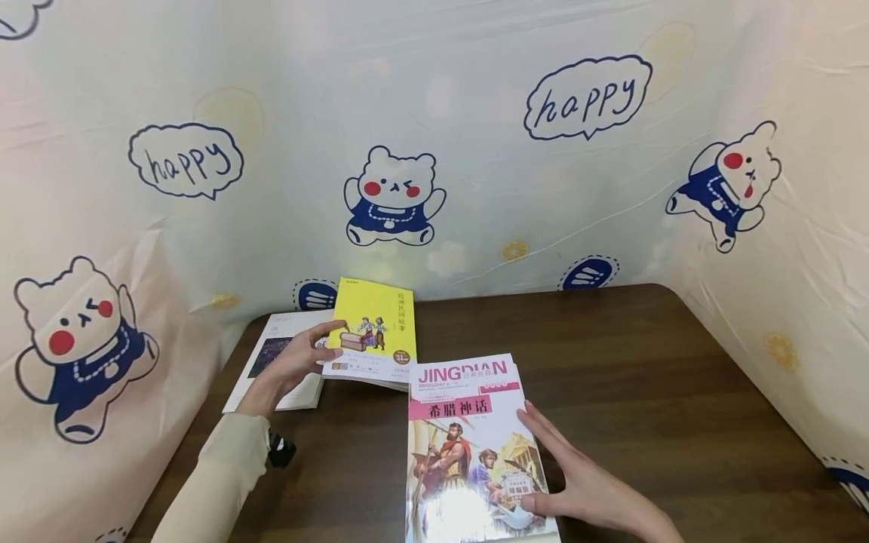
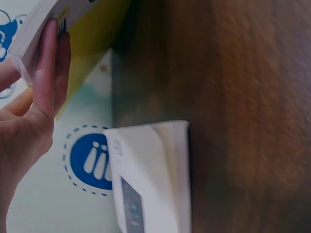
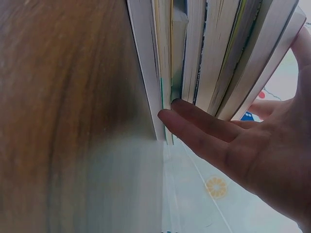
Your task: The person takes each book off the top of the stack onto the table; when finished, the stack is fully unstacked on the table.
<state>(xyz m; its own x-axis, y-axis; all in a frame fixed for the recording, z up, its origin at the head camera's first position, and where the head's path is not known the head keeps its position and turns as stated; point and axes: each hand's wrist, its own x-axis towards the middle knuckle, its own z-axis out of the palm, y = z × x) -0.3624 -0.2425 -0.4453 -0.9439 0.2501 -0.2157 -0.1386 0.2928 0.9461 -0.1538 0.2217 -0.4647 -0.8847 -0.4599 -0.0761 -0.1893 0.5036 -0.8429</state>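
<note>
My left hand (image 1: pixel 299 362) grips a yellow and white book (image 1: pixel 376 320) by its left side, thumb on the cover. In the left wrist view, fingers (image 2: pixel 46 73) press its underside, near a barcode. The yellow book is raised and tilted above a white book (image 2: pixel 146 179) with a dark cover picture. My right hand (image 1: pixel 584 483) rests at the right side of a book stack, topped by a pink and white book (image 1: pixel 468 430) reading "JINGDIAN". In the right wrist view, its fingers (image 3: pixel 209 136) lie fairly straight against the edges of several stacked books (image 3: pixel 218 58).
A dark wooden table (image 1: pixel 611 362) holds the books, with its surface extending to the right of the stack. Pale cloth (image 1: pixel 475 188) printed with bears and "happy" bubbles hangs around its back and sides. A dark band (image 1: pixel 281 449) sits at the left wrist.
</note>
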